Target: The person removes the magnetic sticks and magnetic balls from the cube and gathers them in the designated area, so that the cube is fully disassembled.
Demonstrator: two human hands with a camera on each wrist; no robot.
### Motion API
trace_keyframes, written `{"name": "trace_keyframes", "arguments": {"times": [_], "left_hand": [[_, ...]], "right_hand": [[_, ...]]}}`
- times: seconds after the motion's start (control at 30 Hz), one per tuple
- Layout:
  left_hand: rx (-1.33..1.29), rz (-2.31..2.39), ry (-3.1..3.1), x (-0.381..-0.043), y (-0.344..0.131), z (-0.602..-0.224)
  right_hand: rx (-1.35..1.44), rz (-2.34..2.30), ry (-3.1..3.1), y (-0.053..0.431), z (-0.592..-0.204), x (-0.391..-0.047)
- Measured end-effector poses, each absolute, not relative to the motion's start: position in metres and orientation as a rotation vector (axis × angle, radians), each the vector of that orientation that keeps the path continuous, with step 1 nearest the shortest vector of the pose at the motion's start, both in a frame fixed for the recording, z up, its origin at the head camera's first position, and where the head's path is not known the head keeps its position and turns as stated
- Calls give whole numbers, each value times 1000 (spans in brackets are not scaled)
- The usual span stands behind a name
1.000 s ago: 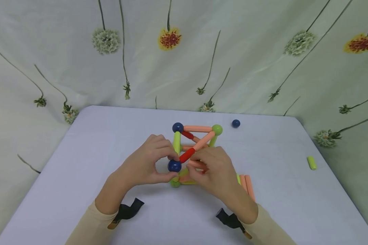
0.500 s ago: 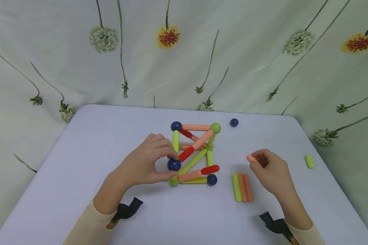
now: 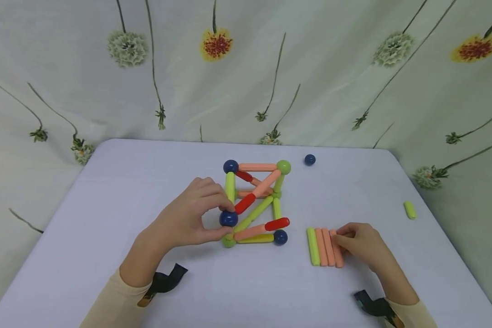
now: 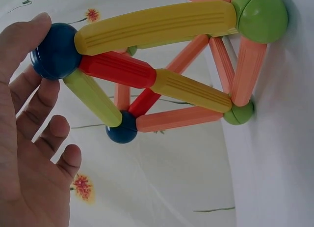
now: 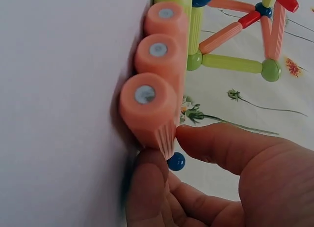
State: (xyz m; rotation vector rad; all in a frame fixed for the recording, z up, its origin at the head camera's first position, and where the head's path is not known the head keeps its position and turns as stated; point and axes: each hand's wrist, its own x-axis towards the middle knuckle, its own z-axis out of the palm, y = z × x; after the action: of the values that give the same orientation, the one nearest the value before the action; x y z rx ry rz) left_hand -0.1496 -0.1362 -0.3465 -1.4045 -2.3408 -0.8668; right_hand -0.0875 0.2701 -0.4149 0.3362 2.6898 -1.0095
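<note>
A frame of magnetic sticks and balls stands on the table, built from salmon, green, yellow and red sticks. My left hand [image 3: 192, 216] pinches the dark blue ball [image 3: 228, 218] at its near upper left corner, thumb and fingers on opposite sides. From the frame's near green ball [image 3: 229, 241], a salmon stick tipped with a red stick [image 3: 277, 223] juts up to the right, its red end free above another blue ball [image 3: 280, 237]. My right hand [image 3: 362, 243] pinches the outermost salmon stick [image 5: 148, 104], which lies alongside two more salmon sticks and a green stick [image 3: 313, 246].
A loose blue ball [image 3: 310, 159] lies near the back edge of the white table [image 3: 147, 159]. A short green stick [image 3: 410, 210] rests at the far right. Behind the table hangs a flower-patterned cloth [image 3: 332, 82].
My right hand has gone from the frame to the right with a salmon stick and laid it against the row of sticks. The left hand keeps its hold on the blue ball.
</note>
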Motion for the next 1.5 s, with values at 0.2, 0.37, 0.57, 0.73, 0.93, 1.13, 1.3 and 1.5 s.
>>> {"name": "trace_keyframes", "arguments": {"times": [0.2, 0.37, 0.57, 0.73, 0.93, 1.13, 1.3, 1.5], "left_hand": [[-1431, -875, -2324, -151, -133, -345], [-1427, -863, -2313, -150, -132, -344], [-1441, -854, -2301, -150, -127, -345], [-1452, -826, -2301, -152, -120, -346], [-1450, -831, -2288, -152, -118, -344], [-1448, -837, -2293, -152, -120, -345], [-1435, -837, -2306, -150, -122, -347], [-1415, -834, -2332, -149, -128, -346]], "right_hand": [[130, -900, 2963, 247, -392, -85], [-460, -1044, 3053, 196, -369, -90], [-833, -879, 3023, 156, -365, -98], [-831, -855, 3000, 153, -370, -99], [-843, -1032, 2943, 155, -379, -100], [-925, -1151, 2971, 153, -392, -104], [-829, -1304, 2967, 150, -396, -101], [-304, -1672, 2798, 167, -391, -101]]}}
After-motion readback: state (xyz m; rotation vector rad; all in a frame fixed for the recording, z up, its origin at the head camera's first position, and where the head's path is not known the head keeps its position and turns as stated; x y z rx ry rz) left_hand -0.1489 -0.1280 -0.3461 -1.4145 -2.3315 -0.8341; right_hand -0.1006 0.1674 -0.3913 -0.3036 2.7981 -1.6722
